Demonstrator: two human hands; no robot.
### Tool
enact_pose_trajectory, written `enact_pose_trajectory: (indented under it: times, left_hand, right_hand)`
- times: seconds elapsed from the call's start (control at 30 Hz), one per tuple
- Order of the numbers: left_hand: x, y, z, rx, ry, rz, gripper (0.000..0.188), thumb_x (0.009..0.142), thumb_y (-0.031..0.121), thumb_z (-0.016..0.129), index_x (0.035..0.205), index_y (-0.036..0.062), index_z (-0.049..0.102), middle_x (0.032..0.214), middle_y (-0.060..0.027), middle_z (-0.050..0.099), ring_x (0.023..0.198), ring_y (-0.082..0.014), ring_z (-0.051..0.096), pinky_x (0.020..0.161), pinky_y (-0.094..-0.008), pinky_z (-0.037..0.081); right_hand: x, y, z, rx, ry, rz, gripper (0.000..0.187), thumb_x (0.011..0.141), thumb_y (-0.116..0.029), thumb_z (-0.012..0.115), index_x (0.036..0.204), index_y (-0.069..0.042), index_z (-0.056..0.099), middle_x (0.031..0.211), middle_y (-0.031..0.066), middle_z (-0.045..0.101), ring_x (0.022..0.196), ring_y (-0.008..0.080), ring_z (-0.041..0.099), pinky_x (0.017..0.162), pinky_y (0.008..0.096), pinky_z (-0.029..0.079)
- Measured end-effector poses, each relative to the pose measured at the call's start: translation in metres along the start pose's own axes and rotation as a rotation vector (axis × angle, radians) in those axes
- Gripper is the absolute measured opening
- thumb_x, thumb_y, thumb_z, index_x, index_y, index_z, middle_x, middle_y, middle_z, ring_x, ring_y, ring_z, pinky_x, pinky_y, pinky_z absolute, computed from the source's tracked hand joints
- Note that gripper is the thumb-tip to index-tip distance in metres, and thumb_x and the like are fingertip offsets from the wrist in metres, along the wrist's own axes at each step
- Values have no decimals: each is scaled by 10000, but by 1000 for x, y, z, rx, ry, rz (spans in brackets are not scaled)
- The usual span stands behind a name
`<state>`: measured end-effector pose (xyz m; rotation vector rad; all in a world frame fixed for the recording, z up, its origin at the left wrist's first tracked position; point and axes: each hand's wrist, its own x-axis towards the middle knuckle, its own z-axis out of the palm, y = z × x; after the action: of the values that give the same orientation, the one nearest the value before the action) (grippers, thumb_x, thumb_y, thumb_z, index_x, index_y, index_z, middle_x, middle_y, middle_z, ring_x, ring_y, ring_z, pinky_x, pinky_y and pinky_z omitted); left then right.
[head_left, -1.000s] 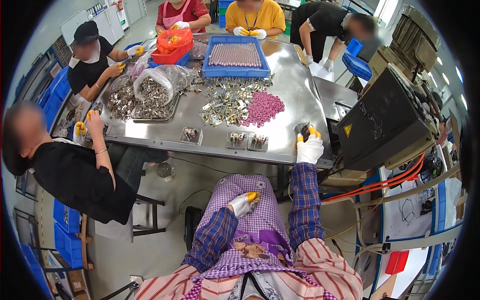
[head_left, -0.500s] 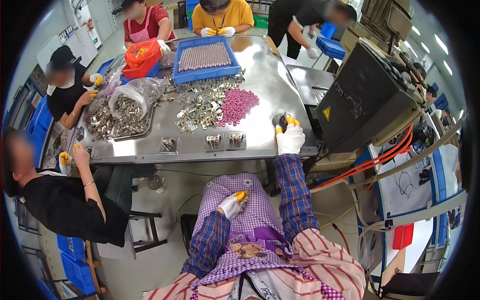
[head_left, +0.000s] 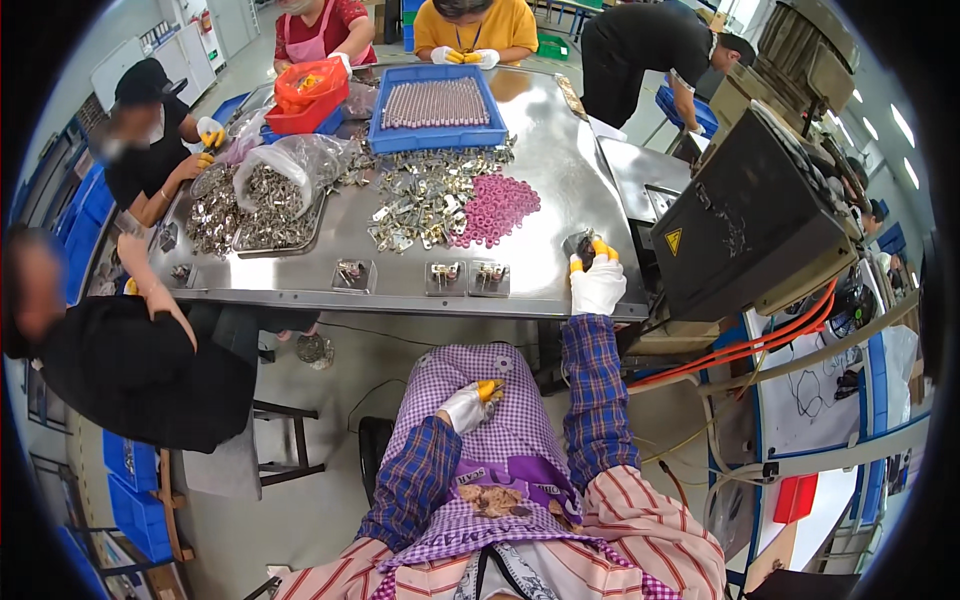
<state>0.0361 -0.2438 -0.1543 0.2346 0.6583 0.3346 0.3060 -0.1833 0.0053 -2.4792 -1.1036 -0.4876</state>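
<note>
My right hand [head_left: 598, 283], in a white glove with yellow fingertips, rests at the right end of the metal table. Its fingers are closed around a small dark object [head_left: 577, 243], mostly covered by them. Gloved the same way, my left hand [head_left: 467, 407] lies on the purple checked apron [head_left: 520, 430] over my lap. Its fingers are curled together, with something small and greyish at the tips, too small to name. Three small block-like metal fixtures stand along the table's near edge: one at left [head_left: 352, 275], one in the middle [head_left: 444, 278] and one at right [head_left: 489, 278].
Pink rings [head_left: 498, 208] lie beside loose metal parts [head_left: 415, 205] on the table [head_left: 560, 150]. Behind them stands a blue tray [head_left: 440, 138] of rod-like pieces. A dark machine box [head_left: 745, 215] borders the right side. Several people work around the table.
My view has shifted slightly, moving the table rightward and up in it. The person at near left has leaned forward; the one at back right has reached down to a blue crate. My hands hold their poses.
</note>
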Motion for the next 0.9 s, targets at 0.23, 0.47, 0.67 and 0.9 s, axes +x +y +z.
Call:
enact_pose_trajectory:
  times: [0.23, 0.47, 0.67, 0.9]
  left_hand:
    - [14, 9, 3, 54, -77, 16, 315, 926, 80, 539, 1223, -18, 500, 1168, -156, 548, 910, -165, 579, 683, -204, 487]
    - [9, -3, -5, -50, -206, 96, 314, 920, 103, 564, 1196, -41, 528, 1043, -125, 613, 845, -153, 608, 688, -194, 488]
    - [17, -13, -14, -103, -189, 55, 295, 916, 110, 573, 1182, -14, 546, 1054, -92, 618, 847, -147, 606, 672, -191, 492]
    - [18, -7, -3, -90, -168, 61, 258, 910, 107, 581, 1149, 8, 573, 1030, -95, 642, 828, -172, 620, 650, -204, 503]
  right_hand:
    - [17, -5, 2, -143, -46, 42, 470, 803, -407, 599, 1149, -89, 600, 948, 137, 605, 791, 277, 579, 705, 385, 471]
    - [4, 1, 10, -35, 54, -34, 472, 806, -470, 592, 1100, -101, 612, 880, 122, 608, 721, 269, 593, 650, 384, 497]
    - [3, 10, 16, 48, 89, -50, 496, 807, -383, 637, 1243, -170, 530, 1091, 94, 586, 868, 292, 613, 754, 375, 505]
    - [10, -3, -2, 60, 48, 3, 485, 800, -365, 648, 1226, -158, 544, 1103, 102, 584, 867, 292, 609, 752, 374, 505]
